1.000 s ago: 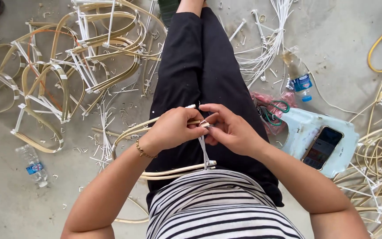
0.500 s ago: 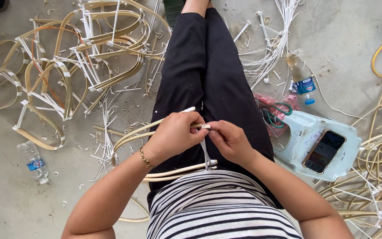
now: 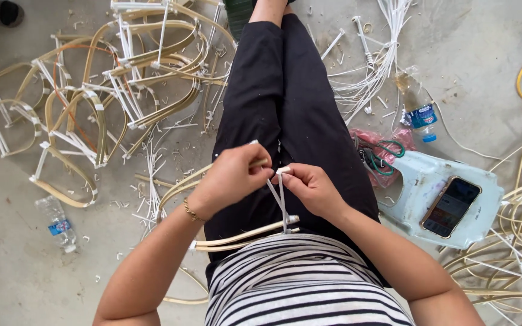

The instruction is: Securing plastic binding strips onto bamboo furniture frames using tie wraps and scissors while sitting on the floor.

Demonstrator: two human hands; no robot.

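Two hands meet over the lap: the left hand point(image 3: 232, 176) grips a bent cane frame point(image 3: 179, 184), while the right hand point(image 3: 310, 187) pinches a white strip point(image 3: 280, 202) tied to it. Keeping the strip taut should seat the binding snugly.

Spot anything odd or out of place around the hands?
A phone lies on an overturned pale blue stool among loose cane offcuts; two plastic bottles lie tipped on the floor. Both hands pinch white strips.

Bright, even daylight; soft faint shadows; sharp focus; slight wide-angle edge distortion.
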